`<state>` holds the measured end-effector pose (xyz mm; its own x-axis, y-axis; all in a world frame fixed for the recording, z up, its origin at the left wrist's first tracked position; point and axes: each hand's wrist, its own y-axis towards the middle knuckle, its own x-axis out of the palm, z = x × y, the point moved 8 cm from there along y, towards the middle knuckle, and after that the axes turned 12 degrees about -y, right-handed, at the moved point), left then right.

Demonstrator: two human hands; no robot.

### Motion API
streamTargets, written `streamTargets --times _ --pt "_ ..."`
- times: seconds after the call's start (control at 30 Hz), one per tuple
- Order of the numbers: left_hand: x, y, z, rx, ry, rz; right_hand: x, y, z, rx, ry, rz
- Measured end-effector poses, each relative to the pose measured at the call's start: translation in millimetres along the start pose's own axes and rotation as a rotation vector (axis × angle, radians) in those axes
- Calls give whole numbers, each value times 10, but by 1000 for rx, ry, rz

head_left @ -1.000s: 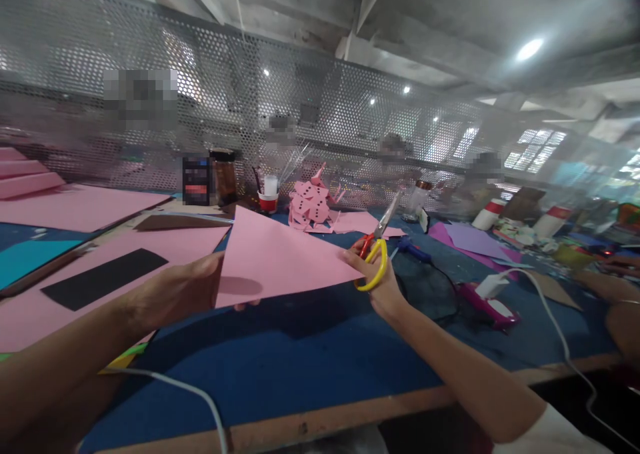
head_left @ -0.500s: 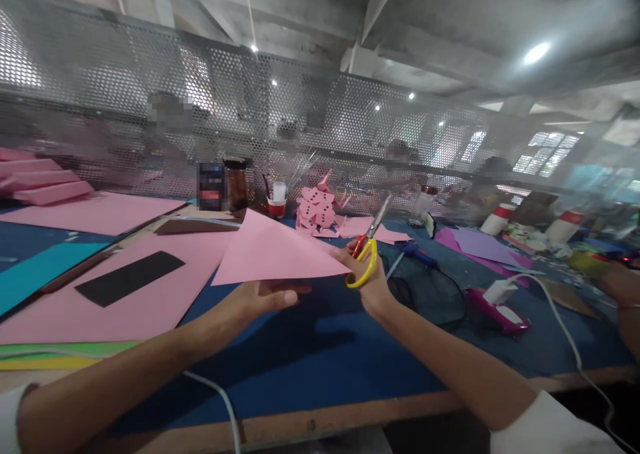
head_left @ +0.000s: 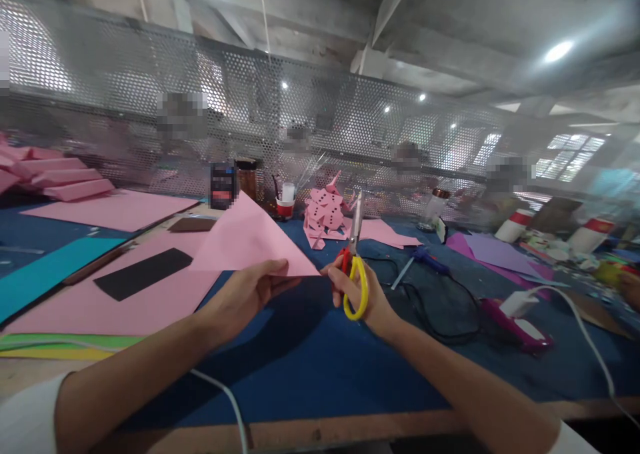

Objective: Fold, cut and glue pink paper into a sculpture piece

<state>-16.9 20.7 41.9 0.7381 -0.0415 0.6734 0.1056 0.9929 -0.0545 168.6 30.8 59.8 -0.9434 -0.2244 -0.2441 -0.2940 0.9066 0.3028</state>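
Observation:
A pink paper triangle (head_left: 255, 241) is held up over the blue table top (head_left: 300, 374). My left hand (head_left: 255, 284) pinches its lower edge, thumb on top and fingers beneath. At the triangle's right corner is my right hand (head_left: 360, 297), its thumb and finger touching the tip. The same hand grips scissors (head_left: 356, 267) with one yellow and one red handle, the blades pointing up and close together. Behind the hands stands a cluster of cut pink paper pieces with black dots (head_left: 325, 211). Flat pink paper (head_left: 385, 233) lies beside it.
At left are a pink sheet (head_left: 165, 307), a black strip (head_left: 145, 274), a teal sheet (head_left: 55, 274) and a pink paper stack (head_left: 70, 174). A blue glue gun (head_left: 430, 261) with a black cord and a magenta power strip (head_left: 520, 327) lie at right. A perforated metal screen (head_left: 250, 101) runs behind.
My left thumb has come over the paper's edge and pinches it. The triangle has shifted left and lower. The scissors have turned more upright in my right hand.

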Motion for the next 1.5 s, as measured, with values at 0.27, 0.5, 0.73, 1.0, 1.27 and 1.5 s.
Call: streamTargets --times 0.27,0.5,0.73,1.0,1.27,1.5 --pt "-163 149 395 138 -48 43 285 -313 -72 82 -53 -513" --pt "-241 231 530 162 -79 68 367 -422 -141 109 13 -692" --pt "-212 226 570 143 -85 57 376 -425 -108 108 -43 -726" --pt "-207 219 577 133 -85 61 356 -409 22 115 -29 -685" --pt "-192 215 522 127 -30 39 352 -372 39 102 -2 -655" --pt "-179 173 493 141 36 60 364 -356 80 108 16 -659"
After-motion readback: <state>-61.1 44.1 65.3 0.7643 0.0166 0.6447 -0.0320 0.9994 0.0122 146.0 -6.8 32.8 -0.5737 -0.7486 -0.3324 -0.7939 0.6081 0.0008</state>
